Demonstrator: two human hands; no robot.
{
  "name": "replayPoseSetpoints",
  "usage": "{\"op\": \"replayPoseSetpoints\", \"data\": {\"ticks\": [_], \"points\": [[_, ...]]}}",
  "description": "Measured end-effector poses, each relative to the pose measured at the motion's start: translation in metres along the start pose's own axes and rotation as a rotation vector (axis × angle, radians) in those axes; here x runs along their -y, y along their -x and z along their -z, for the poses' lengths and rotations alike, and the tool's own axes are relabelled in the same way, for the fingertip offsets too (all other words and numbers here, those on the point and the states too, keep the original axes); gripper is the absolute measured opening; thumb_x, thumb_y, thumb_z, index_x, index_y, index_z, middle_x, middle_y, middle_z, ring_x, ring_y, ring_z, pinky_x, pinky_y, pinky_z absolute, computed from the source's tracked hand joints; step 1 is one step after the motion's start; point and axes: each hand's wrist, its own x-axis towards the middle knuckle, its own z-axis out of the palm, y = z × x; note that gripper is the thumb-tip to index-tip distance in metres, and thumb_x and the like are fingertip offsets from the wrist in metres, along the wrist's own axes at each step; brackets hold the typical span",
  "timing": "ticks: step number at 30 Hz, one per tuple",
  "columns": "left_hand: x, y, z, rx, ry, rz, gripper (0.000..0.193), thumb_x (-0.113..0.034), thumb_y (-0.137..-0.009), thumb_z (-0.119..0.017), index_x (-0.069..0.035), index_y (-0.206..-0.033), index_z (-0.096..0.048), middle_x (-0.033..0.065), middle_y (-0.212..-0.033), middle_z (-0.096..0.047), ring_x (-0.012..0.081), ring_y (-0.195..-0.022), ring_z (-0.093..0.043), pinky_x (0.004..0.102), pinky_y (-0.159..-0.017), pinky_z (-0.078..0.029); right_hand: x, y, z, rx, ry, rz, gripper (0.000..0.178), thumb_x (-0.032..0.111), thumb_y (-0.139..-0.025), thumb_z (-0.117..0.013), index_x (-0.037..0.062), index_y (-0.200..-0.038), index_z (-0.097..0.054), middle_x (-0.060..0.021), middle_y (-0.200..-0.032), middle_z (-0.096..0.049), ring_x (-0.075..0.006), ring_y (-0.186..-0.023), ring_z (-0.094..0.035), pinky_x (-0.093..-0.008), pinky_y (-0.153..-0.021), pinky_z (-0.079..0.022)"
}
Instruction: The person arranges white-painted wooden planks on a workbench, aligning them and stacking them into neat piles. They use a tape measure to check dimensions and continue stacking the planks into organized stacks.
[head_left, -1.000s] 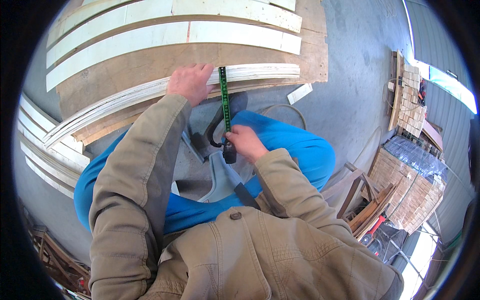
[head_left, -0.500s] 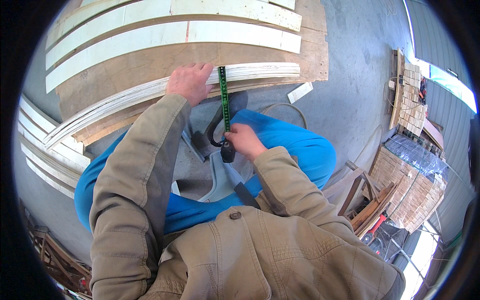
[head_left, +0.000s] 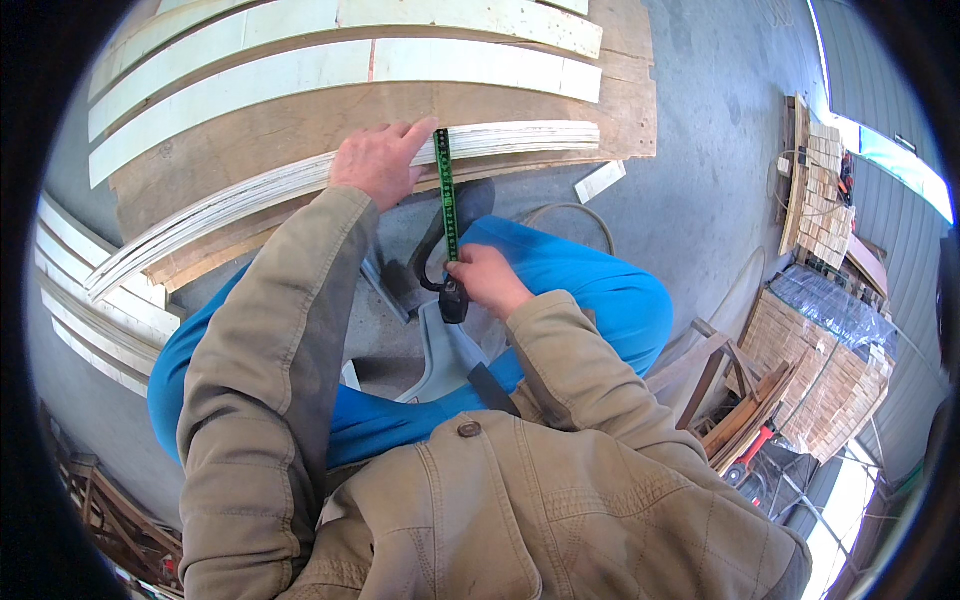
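Note:
A tape measure (head_left: 454,303) with a black case is held in my right hand (head_left: 488,278), above the floor between my knees. Its green blade (head_left: 447,195) runs out away from me and lies with its far end across a stack of thin white strips (head_left: 525,138). My left hand (head_left: 375,165) is closed over that stack, just left of the blade, with one digit reaching toward the blade's end. The palm side of this hand is hidden. Beneath the stack is a brown plywood sheet (head_left: 225,130).
Wide white boards (head_left: 480,65) lie on the far part of the plywood. More white boards (head_left: 100,290) sit at the left. A small white offcut (head_left: 600,182) rests on the grey floor. Wrapped wood stacks (head_left: 815,370) and a red tool (head_left: 748,452) stand at the right.
The far end of the blade has risen very slightly in the picture, along with the strips and boards. Both hands keep their hold.

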Motion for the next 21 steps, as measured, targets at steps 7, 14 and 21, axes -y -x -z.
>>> {"op": "replayPoseSetpoints", "data": {"ticks": [7,14,21], "points": [[-0.0001,-0.0004,0.0006,0.015,0.014,0.009,0.062,-0.024,-0.089,-0.084,-0.019,-0.146,-0.06,0.01,-0.118,-0.074,0.0324,-0.111,-0.073,0.0467,-0.091,-0.059,0.0041,0.0035,0.0023,0.006,0.022,0.029,0.022,0.017,-0.1,-0.072,-0.0038,-0.093,-0.071,-0.0095,-0.08,-0.068,-0.0179,-0.072,-0.06,-0.0392,-0.064,-0.047],[-0.0003,-0.002,0.0017,0.014,0.021,0.007,0.062,-0.023,-0.088,-0.084,-0.019,-0.145,-0.061,0.0093,-0.119,-0.073,0.0333,-0.11,-0.073,0.0475,-0.091,-0.059,0.0028,0.0019,0.0012,0.021,-0.008,-0.003,0.022,0.017,-0.1,-0.072,-0.0037,-0.094,-0.07,-0.0094,-0.08,-0.068,-0.0178,-0.072,-0.059,-0.0391,-0.063,-0.047],[-0.0008,-0.0014,0.0022,0.015,0.025,0.007,0.061,-0.023,-0.087,-0.085,-0.018,-0.143,-0.062,0.0086,-0.12,-0.072,0.0329,-0.113,-0.072,0.0467,-0.093,-0.059,-0.0005,0.0001,0.0001,0.005,0.014,0.03,0.019,0.015,-0.101,-0.072,-0.0045,-0.097,-0.071,-0.0112,-0.082,-0.07,-0.0182,-0.073,-0.062,-0.0386,-0.065,-0.049]]}}
